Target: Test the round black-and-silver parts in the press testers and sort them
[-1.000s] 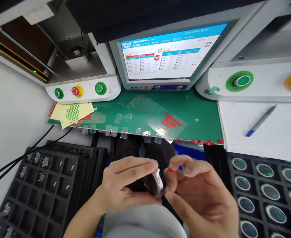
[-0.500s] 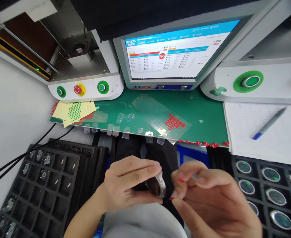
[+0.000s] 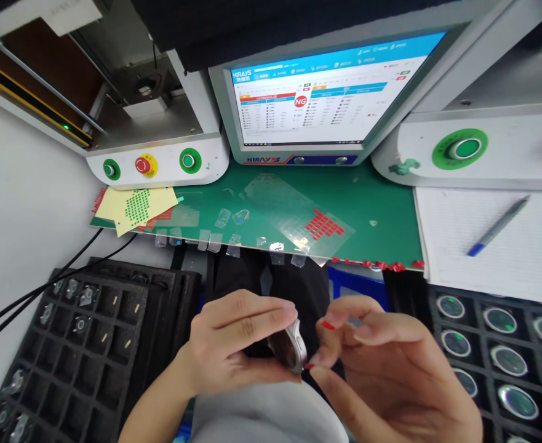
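My left hand (image 3: 240, 338) grips a round silver watch case (image 3: 291, 347) by its edges, fingers above and thumb below. The case is tilted, its dark face towards the lower left and its metal side with a button facing right. Just right of it, my right hand (image 3: 390, 363) is closed in a pinch. A small red sticker (image 3: 309, 366) sits between its thumb and fingertip, close against the rim of the case; I cannot tell whether it touches. Another red piece (image 3: 328, 325) clings near a fingertip of the same hand.
A green bench mat (image 3: 381, 237) carries a clear sheet of red stickers (image 3: 326, 224) and a yellow sheet of green dots (image 3: 136, 209). The screen (image 3: 339, 104) reads NG. Black foam trays stand left (image 3: 74, 369) and right (image 3: 483, 344). A pen (image 3: 499, 226) lies on paper.
My right hand has come slightly left, bringing the red sticker up to the rim of the watch case. The case has turned a little, showing more of its side.
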### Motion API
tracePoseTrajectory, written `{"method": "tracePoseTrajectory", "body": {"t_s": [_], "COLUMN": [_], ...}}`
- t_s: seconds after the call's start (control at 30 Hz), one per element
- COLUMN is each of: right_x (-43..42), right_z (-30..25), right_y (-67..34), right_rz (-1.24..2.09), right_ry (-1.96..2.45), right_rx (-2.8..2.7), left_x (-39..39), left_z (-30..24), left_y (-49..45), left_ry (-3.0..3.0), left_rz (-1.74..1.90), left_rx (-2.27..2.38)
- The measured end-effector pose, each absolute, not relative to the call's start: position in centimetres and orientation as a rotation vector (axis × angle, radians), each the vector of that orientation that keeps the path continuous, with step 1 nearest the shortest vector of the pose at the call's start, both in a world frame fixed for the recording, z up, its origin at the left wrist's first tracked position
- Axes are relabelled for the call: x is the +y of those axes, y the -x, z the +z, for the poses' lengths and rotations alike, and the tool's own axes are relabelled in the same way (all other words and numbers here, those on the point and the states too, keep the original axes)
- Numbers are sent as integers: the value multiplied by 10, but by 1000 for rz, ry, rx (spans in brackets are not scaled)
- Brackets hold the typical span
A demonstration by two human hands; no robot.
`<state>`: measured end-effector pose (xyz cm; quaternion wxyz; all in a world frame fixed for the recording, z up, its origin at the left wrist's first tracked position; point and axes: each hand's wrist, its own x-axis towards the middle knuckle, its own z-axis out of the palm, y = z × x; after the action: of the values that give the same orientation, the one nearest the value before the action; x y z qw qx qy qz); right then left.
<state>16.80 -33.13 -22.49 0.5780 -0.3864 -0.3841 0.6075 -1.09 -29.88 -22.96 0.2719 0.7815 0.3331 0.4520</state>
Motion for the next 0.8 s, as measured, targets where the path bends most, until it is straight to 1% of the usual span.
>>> {"method": "tracePoseTrajectory", "body": {"t_s": [0.33, 0.5, 0.7, 0.8], "right_x": [-333, -333, -331, -328], "right_z": [-226, -225, -230, -240], "right_y": [-168, -168, -169, -166], "right_rz": [1376, 1408, 1732, 1802], "right_ry": [915, 914, 857, 774], "right_rx": [-944, -900, -646, -556], "left_x": [-301, -301, -301, -303], "left_z": [-229, -227, -228, -228], "left_y": [10, 10, 10, 9], "left_ry": [-2116, -2136, -2071, -2018], "left_rz": [1206, 1212, 1222, 1216], "left_rx": [874, 877, 832, 835]}}
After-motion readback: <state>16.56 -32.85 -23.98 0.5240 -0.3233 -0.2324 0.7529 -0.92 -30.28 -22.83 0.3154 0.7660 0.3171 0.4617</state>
